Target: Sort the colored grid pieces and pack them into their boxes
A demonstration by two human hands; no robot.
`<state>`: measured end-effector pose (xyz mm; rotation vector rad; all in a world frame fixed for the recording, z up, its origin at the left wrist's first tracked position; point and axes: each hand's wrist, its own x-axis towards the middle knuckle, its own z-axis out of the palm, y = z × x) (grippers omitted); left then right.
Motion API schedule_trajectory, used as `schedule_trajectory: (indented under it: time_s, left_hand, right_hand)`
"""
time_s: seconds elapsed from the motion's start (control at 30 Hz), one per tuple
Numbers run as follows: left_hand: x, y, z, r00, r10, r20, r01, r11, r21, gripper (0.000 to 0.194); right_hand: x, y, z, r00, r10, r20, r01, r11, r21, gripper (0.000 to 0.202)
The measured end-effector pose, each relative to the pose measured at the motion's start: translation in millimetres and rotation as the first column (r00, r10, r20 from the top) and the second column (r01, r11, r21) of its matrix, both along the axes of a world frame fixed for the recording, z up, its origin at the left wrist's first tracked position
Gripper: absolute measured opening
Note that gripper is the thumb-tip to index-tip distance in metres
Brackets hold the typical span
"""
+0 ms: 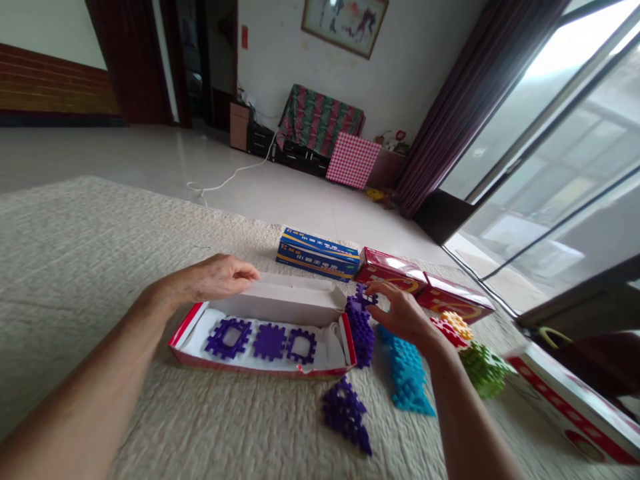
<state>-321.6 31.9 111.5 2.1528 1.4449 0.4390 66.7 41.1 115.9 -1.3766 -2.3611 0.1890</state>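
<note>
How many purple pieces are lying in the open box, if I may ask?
3 visible: a frame at the left, a solid square in the middle and a smaller frame right of it. More may be hidden beneath them.

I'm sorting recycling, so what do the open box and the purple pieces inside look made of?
Open box: likely thin card, glossy red outside, with a folding flap. Purple pieces: probably semi-matte moulded plastic, given their uniform colour and regular notches.

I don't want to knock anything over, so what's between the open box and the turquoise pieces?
Purple pieces lie between the open box and the turquoise pieces, in the head view.
</note>
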Motion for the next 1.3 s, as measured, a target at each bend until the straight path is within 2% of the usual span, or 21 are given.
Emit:
schedule_trajectory:
  time_s: [0.1,0.2,0.27,0.33,0.43,0.63,0.83,1.0,1.1,1.17,1.3]
  left_hand:
    - [0.5,-1.5,2.6,1.0,-0.022,-0.011,0.022,1.0,-0.017,0.032]
    - [0.6,-3.2,4.4,1.0,-0.024,0.009,0.024,1.0,-0.008,0.033]
    - [0.6,-4.1,4.9,1.0,-0.012,0.022,0.012,1.0,-0.004,0.033]
    - [0.5,-4.4,4.5,1.0,-0.004,0.027,0.004,1.0,-0.005,0.033]
    - [-0.1,-3.6,3.3,1.0,0.003,0.024,-0.003,1.0,0.001,0.035]
    - [-0.9,-2.3,3.7,1.0,0.01,-0.011,-0.01,1.0,0.011,0.036]
    - [-0.4,-3.5,5.0,1.0,-0.001,-0.006,0.001,1.0,0.016,0.037]
    - [0.6,-4.2,6.7,1.0,0.005,-0.012,-0.005,1.0,0.004,0.037]
    - [1.1,-4.3,7.8,0.999,0.014,-0.031,-0.014,1.0,-0.011,0.037]
    - [0.9,-3.4,7.1,0.999,0.007,-0.036,-0.008,1.0,-0.017,0.037]
    - [-0.3,0.0,2.6,0.999,-0.003,-0.035,0.003,1.0,-0.006,0.034]
  right_hand:
    - [-20.2,-19.8,17.4,0.997,0.031,-0.074,-0.025,0.997,0.069,0.023]
    - [-56.4,-43.0,29.0,0.98,0.151,-0.132,-0.144,0.988,0.06,0.022]
    - [-83.4,-56.1,29.7,0.959,0.238,-0.156,-0.238,0.971,0.016,0.023]
    - [-107.3,-64.3,24.8,0.937,0.309,-0.159,-0.32,0.946,-0.048,0.025]
    - [-131.2,-65.7,11.5,0.933,0.341,-0.118,-0.357,0.921,-0.157,0.025]
    - [-145.2,-51.2,-9.3,0.92,0.388,-0.049,-0.387,0.885,-0.26,0.028]
    - [-147.4,-50.0,-13.0,0.922,0.386,-0.042,-0.383,0.885,-0.264,0.031]
    - [-134.1,-55.7,1.8,0.941,0.329,-0.079,-0.338,0.922,-0.189,0.019]
    - [-107.4,-56.7,15.3,0.954,0.267,-0.134,-0.28,0.956,-0.09,0.009]
    - [-81.7,-55.9,21.5,0.974,0.163,-0.158,-0.169,0.985,-0.028,0.008]
    - [-29.3,-57.3,16.4,0.99,-0.041,-0.135,0.043,0.999,0.009,0.009]
